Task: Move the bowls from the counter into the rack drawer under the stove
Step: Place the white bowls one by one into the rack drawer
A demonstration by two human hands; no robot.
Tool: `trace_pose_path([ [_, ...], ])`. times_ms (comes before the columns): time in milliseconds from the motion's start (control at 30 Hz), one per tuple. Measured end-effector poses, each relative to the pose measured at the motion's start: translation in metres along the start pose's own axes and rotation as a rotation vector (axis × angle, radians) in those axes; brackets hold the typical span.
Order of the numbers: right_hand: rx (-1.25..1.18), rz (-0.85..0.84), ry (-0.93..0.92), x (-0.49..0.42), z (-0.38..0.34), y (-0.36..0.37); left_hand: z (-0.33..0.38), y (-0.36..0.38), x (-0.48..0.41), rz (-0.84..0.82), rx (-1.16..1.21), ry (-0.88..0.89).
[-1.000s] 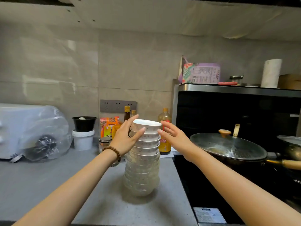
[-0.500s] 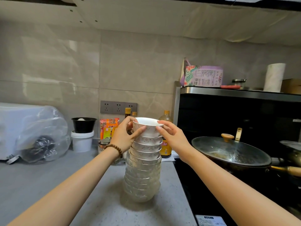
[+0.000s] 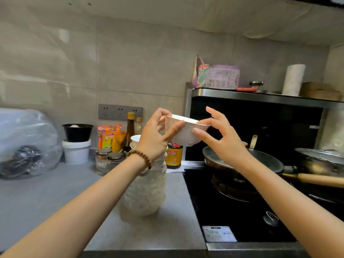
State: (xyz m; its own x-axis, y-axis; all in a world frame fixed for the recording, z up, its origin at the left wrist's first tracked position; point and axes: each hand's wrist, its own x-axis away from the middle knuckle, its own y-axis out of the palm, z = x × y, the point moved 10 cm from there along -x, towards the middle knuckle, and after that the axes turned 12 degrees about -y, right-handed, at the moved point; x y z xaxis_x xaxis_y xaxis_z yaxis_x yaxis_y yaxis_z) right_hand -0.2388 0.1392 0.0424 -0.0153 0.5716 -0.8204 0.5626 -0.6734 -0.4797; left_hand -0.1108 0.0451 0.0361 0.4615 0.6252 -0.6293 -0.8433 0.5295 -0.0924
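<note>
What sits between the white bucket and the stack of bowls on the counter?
In the head view: lidded glass jars between the white bucket and the bowl stack, snack packets behind.

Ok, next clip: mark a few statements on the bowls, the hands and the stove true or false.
1. Both hands, left and right, hold one white ceramic bowl in the air. True.
2. The tall stack of white bowls stands on the black stovetop. False: it stands on the grey counter.
3. A beaded bracelet is on the left wrist. True.
4. The dark lidded wok sits on the counter. False: it sits on the stovetop.
</note>
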Motion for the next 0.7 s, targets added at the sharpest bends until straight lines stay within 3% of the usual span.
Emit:
trace_pose_path([
  [200,-0.018,-0.206,0.118,0.090,0.000,-0.061,-0.024,0.129,0.036,-0.378,0.085,-0.192],
  [333,0.012,-0.285,0.289,0.174,0.037,-0.098,-0.061,0.213,0.080,-0.514,0.061,-0.297],
  [533,-0.084,-0.282,0.587,0.300,0.085,-0.127,-0.125,0.321,0.155,-0.696,0.035,-0.462],
  [700,-0.161,-0.163,0.809,0.398,0.125,-0.134,-0.189,0.382,0.219,-0.794,0.017,-0.614],
])
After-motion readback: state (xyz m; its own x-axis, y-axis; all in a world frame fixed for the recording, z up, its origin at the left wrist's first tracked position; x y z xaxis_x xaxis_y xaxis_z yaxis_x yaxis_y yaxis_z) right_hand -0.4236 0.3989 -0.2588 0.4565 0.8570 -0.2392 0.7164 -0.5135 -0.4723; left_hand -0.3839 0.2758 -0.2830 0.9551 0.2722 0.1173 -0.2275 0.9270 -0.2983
